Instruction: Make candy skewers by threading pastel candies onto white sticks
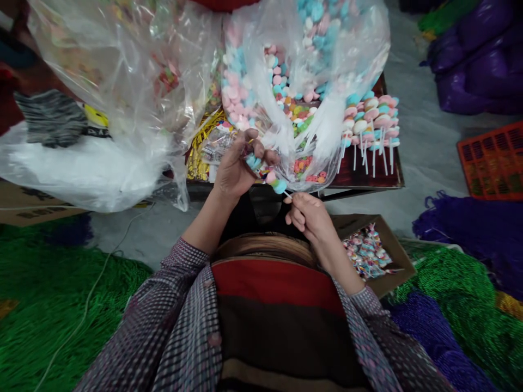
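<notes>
- Candy stick: we see it between our two hands, just past the near edge of the surface, with pink, greenish and blue pieces on it and its white end reaching toward our right hand.
- Right hand: our thumb and forefinger pinch the white end of the candy stick, the other fingers curled in.
- Left hand: we have its fingers bent around blue candies, just beside the upper end of the candy stick; we cannot tell whether those pieces are on the stick.
- Beyond our hands, we have a clear bag of pink, blue and white candies on the surface, with colorful gummy candies showing at its middle.
- To the right of that bag, we see candy skewers grouped together, their white sticks pointing toward us.
- Left of our left hand lie gold tinsel and, farther out, a gray striped cloth on white plastic.
- Right of our right hand, below the surface, an open cardboard box holds small wrapped candies.
</notes>
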Demonstrator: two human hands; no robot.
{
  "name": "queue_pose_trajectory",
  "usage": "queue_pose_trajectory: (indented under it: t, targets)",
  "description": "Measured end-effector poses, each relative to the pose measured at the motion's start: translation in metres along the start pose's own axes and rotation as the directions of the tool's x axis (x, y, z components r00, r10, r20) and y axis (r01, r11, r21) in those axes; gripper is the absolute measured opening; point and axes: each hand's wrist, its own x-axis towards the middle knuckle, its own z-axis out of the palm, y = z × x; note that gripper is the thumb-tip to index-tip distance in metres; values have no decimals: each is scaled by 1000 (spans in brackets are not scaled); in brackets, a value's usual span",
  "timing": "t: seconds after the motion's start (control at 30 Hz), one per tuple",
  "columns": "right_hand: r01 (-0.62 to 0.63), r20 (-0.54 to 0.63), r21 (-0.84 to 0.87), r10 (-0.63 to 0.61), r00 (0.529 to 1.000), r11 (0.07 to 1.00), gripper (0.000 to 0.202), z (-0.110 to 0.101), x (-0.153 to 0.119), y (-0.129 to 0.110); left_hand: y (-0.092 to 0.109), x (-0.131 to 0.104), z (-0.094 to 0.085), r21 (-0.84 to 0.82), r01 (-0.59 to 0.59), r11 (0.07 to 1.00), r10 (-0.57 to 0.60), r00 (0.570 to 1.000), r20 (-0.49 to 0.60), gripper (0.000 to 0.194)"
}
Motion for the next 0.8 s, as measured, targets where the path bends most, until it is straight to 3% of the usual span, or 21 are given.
queue_pose_trajectory:
  t: [0.07,0.17,0.27,0.37,0.5,0.63,0.73,0.8]
  targets:
    - [-86,84,57,81,993,995,40,3,0,-1,2,0,1,-6,14,1000,-13,999,50,43]
    - [-45,20,51,44,999,998,38,4,2,0,2,-3,5,-9,7,1000,-6,997,80,42]
    - [115,-135,-49,-121,983,992,33,0,3,5,0,-4,8,-1,-5,1000,5,1000,3,30]
    - [202,-177,-180,-234,956,963,27,-7,5,10,-2,-1,7,-37,7,999,-10,995,-99,18]
    - [204,-175,-246,-251,952,947,22,-13,6,14,2,4,3,-86,31,996,-48,977,-210,27]
    - [212,-198,-306,-281,939,928,21,-14,5,13,5,4,5,-90,34,995,-53,974,-220,30]
    - [268,-212,-408,-377,902,872,19,-13,4,12,2,0,9,-78,38,996,-52,981,-187,24]
    - [329,-221,-508,-489,844,796,16,-12,3,14,0,-2,12,-64,30,997,-41,984,-175,22]
